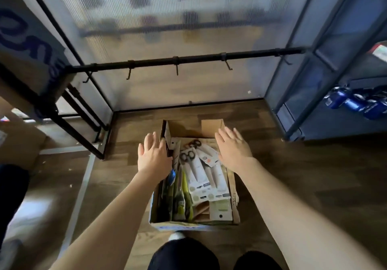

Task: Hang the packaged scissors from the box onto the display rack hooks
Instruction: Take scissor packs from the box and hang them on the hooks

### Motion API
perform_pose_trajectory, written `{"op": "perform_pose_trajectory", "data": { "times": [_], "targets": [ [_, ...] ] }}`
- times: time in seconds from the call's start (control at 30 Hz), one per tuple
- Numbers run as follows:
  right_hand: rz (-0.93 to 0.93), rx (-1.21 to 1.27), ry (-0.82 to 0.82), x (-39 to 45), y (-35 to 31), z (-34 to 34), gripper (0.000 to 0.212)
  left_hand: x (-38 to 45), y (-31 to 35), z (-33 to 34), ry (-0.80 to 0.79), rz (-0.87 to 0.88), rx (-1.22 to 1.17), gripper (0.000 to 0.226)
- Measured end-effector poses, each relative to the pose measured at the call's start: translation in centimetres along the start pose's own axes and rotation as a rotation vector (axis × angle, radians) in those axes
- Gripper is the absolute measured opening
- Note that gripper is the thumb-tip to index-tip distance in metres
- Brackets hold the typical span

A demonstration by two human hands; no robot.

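An open cardboard box sits on the wooden floor in front of me. Inside lie several packaged scissors on white cards, with green packs standing along its left side. My left hand hovers at the box's left wall with fingers straight, holding nothing. My right hand is spread flat over the box's right wall, also holding nothing. Above and behind, a black rack bar carries several bare hooks.
A black metal frame with cardboard boxes stands at the left. A blue-grey shelf unit with blue items is on the right. A ribbed translucent panel backs the rack. My knees are at the bottom edge.
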State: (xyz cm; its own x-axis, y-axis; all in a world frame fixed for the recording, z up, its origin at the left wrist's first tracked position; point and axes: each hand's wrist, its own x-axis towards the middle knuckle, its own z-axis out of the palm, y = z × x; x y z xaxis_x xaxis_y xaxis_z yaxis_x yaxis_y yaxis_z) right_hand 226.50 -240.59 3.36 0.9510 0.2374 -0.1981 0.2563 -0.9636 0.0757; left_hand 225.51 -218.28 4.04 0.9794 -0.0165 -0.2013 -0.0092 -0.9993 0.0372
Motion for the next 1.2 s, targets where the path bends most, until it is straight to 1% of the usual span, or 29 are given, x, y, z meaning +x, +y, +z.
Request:
{"op": "perform_pose_trajectory", "data": {
  "times": [0.13,0.2,0.37,0.5,0.63,0.7,0.83,0.9,0.97,1.03,1.13,1.2],
  "targets": [
    [-0.04,-0.033,-0.026,2.6,-0.6,6.3,0.065,2.3,-0.8,6.1,-0.008,0.013,-0.005,0.063],
    [-0.065,-0.058,0.002,3.8,-0.8,8.7,0.062,3.8,-1.0,8.2,0.011,0.022,-0.004,0.062],
    [-0.139,-0.09,0.022,6.3,-0.5,12.6,0.058,7.3,-1.0,12.6,0.038,0.023,-0.046,0.062],
    [-0.155,-0.11,0.002,7.3,0.2,15.5,0.057,9.2,-0.5,15.9,0.026,0.059,0.007,0.064],
    [-0.143,-0.142,-0.035,7.7,1.2,18.4,0.067,10.2,0.7,18.5,0.008,0.143,0.054,0.066],
    [-0.148,-0.204,-0.057,7.7,1.3,19.4,0.066,10.4,1.6,19.7,0.005,0.21,0.1,0.069],
    [-0.174,-0.337,-0.067,8.1,1.1,20.4,0.057,9.6,3.0,21.7,-0.027,0.37,0.145,0.091],
    [-0.164,-0.378,-0.091,8.2,1.0,20.6,0.057,9.0,3.8,22.1,-0.084,0.463,0.179,0.099],
    [-0.143,-0.389,-0.098,8.3,0.9,20.8,0.059,8.4,4.5,22.5,-0.184,0.527,0.209,0.104],
    [-0.121,-0.381,-0.096,8.4,0.8,21.1,0.058,7.7,4.8,23.1,-0.256,0.568,0.219,0.103],
    [-0.071,-0.402,-0.104,8.9,0.5,21.5,0.055,6.8,4.5,23.9,-0.198,0.616,0.241,0.093],
    [-0.037,-0.433,-0.134,9.1,0.0,21.7,0.055,6.3,4.3,24.1,-0.172,0.621,0.203,0.086]
  ]
}}
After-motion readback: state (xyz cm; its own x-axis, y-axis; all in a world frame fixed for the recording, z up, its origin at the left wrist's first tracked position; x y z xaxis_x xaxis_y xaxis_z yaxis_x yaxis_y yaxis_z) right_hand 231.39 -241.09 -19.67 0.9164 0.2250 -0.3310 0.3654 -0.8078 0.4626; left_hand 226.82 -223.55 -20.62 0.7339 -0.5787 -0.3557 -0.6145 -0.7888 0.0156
